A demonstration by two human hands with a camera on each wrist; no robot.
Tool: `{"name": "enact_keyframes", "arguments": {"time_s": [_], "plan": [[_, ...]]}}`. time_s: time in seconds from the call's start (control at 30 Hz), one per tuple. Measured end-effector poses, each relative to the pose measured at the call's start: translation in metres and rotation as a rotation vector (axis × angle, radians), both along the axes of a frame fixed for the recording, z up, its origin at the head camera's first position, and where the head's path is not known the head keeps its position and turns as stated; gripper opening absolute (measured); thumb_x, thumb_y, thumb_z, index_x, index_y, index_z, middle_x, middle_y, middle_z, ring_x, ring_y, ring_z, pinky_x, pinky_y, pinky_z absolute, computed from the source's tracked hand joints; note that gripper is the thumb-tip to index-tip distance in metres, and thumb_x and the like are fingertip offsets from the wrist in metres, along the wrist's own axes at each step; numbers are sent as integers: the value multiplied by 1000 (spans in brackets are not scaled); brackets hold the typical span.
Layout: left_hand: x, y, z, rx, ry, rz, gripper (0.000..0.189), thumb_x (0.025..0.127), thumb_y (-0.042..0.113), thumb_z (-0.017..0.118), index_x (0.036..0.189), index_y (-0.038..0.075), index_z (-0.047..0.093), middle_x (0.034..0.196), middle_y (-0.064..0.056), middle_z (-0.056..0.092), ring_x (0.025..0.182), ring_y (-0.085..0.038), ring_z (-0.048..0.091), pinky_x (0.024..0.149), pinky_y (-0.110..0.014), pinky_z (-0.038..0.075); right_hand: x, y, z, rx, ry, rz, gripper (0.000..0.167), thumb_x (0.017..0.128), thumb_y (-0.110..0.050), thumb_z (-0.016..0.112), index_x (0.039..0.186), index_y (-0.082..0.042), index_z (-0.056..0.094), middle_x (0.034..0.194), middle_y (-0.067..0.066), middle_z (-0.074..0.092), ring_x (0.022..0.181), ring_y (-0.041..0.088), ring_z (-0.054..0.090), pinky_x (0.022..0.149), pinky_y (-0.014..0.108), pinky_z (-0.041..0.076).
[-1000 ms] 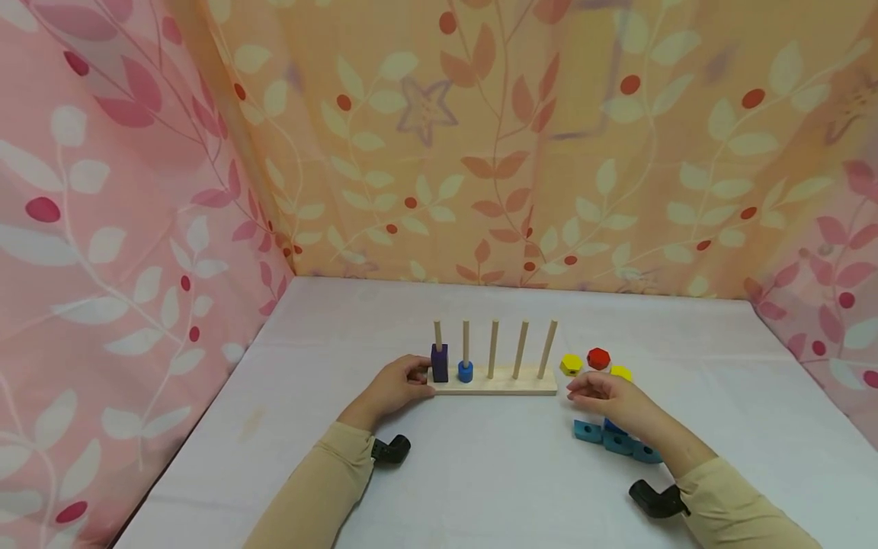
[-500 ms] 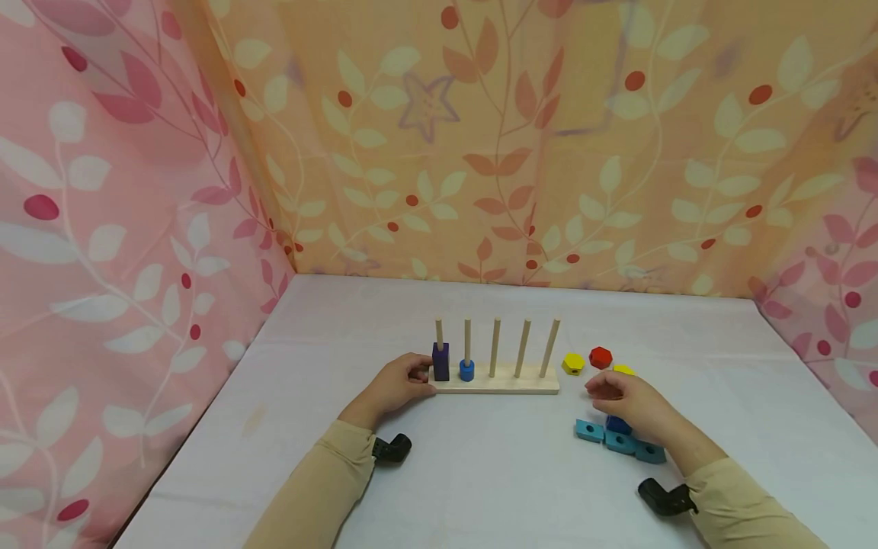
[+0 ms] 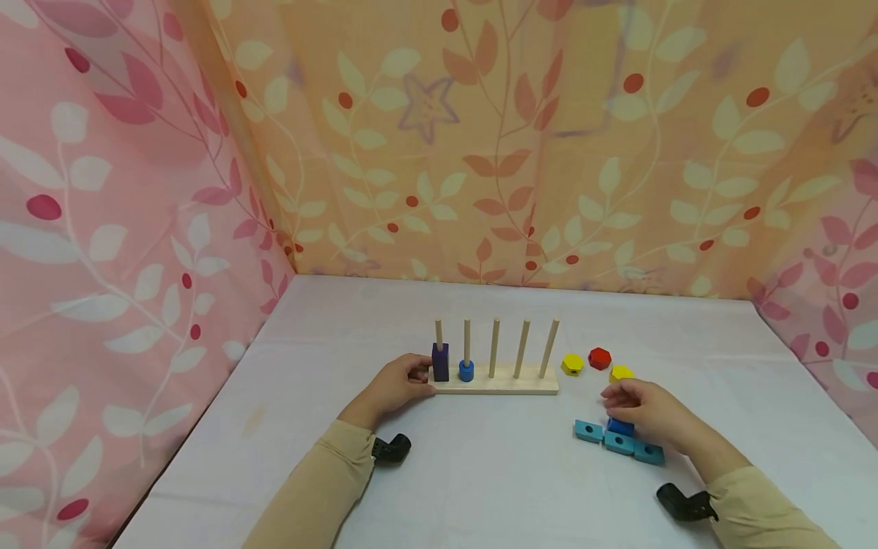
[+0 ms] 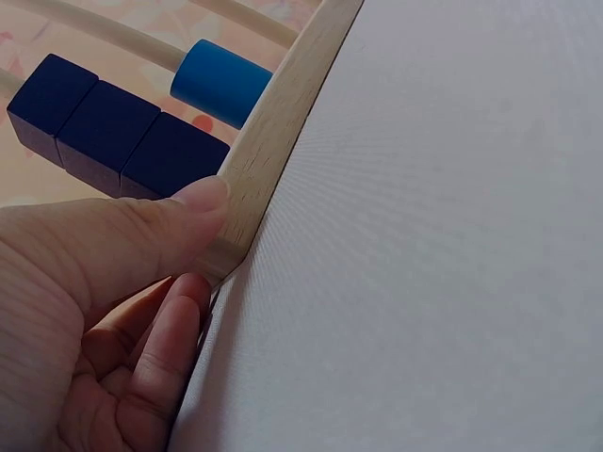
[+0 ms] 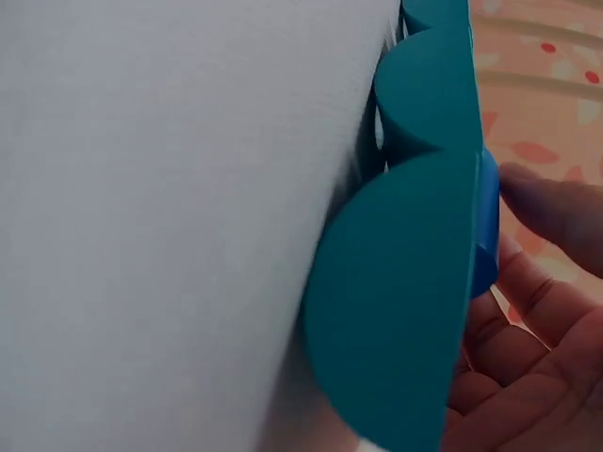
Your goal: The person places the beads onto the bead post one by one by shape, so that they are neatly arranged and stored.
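Note:
My left hand (image 3: 396, 390) holds the left end of a wooden peg stand (image 3: 507, 385), its thumb (image 4: 193, 212) pressed against the base. Three dark purple square blocks (image 4: 108, 127) are stacked on the first peg. A blue cylinder (image 3: 466, 371) sits low on the second peg. My right hand (image 3: 652, 415), with loosely bent fingers, hovers by a blue block (image 3: 620, 425). Its thumb (image 5: 556, 212) is close to that block in the right wrist view; whether they touch I cannot tell. Several teal half-round blocks (image 3: 620, 443) lie in a row beside it.
Two yellow hexagonal blocks (image 3: 572, 364) and a red block (image 3: 600, 358) lie right of the stand. The other three pegs (image 3: 520, 349) are bare. White cloth (image 3: 494, 473) covers the table, with patterned curtains (image 3: 480, 152) behind and at both sides.
My right hand has moved right and slightly toward me, away from the stand's right end to the blue block, uncovering a yellow block. My left hand stays on the stand.

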State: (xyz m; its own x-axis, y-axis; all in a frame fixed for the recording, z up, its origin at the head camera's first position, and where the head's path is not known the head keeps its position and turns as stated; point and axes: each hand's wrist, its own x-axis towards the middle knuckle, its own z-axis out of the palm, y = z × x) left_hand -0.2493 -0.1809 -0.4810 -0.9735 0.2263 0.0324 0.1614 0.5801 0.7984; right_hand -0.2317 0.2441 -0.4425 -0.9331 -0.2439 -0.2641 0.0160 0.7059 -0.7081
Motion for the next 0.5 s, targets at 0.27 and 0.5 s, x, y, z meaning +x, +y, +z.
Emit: {"name": "enact_keyframes", "arguments": {"time_s": [0.27,0.5], "plan": [[-1,0,0,8,-8,8,49,73,15,76,119,9,58,100,0,60,86,-12,55,78,-32,44,3,9,5,26,-36,43,39,76,-20,74,108,-5,59,98,4,61,89,18,55,77,32,50],[-1,0,-1,0,6,11,48,73,17,77,117,9,59,96,0,59,85,-12,54,77,-31,44,4,15,3,105,-33,57,31,74,-21,76,98,-9,61,89,4,57,83,20,49,73,32,45]]}}
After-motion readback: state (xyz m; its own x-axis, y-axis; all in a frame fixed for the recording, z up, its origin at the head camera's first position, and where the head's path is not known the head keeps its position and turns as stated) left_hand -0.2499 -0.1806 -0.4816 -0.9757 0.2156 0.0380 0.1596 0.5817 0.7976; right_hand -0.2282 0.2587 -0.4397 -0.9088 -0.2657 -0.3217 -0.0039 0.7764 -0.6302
